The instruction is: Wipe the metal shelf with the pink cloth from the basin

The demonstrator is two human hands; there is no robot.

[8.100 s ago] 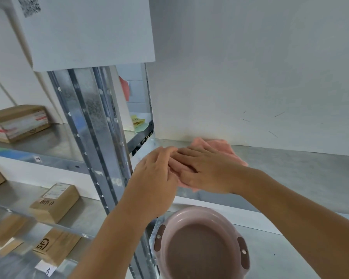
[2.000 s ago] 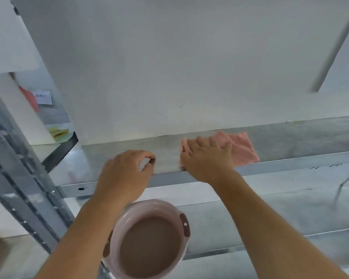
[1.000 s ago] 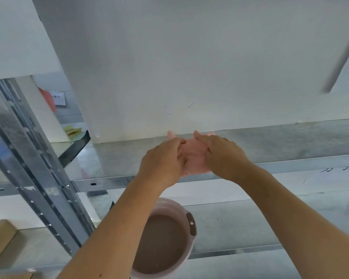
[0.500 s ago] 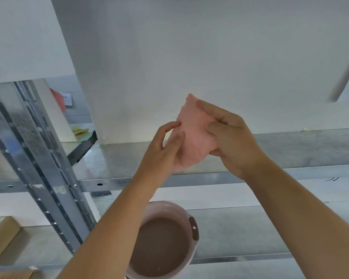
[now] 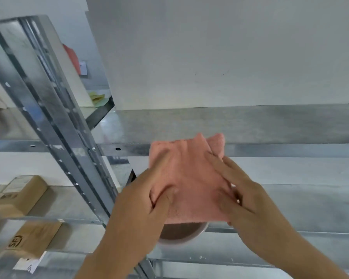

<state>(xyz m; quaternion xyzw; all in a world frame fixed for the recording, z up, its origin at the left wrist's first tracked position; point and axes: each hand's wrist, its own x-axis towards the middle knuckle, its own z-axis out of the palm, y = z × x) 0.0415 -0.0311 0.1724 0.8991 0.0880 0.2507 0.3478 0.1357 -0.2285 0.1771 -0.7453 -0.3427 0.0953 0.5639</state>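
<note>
Both hands, left hand [image 5: 143,200], right hand [image 5: 244,196], fingers pinching spread pink cloth [image 5: 187,178] above basin [image 5: 181,238], before metal shelf [image 5: 270,127]

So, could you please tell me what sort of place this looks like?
Probably a parcel storeroom or small warehouse: bare galvanised metal shelving on a perforated steel upright, and brown cardboard parcels with shipping labels on the lower shelves at left.

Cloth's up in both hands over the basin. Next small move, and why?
Probably lay the pink cloth back flat on the metal shelf and wipe: left hand and right hand hold it spread open, off the shelf, above the basin.
</note>
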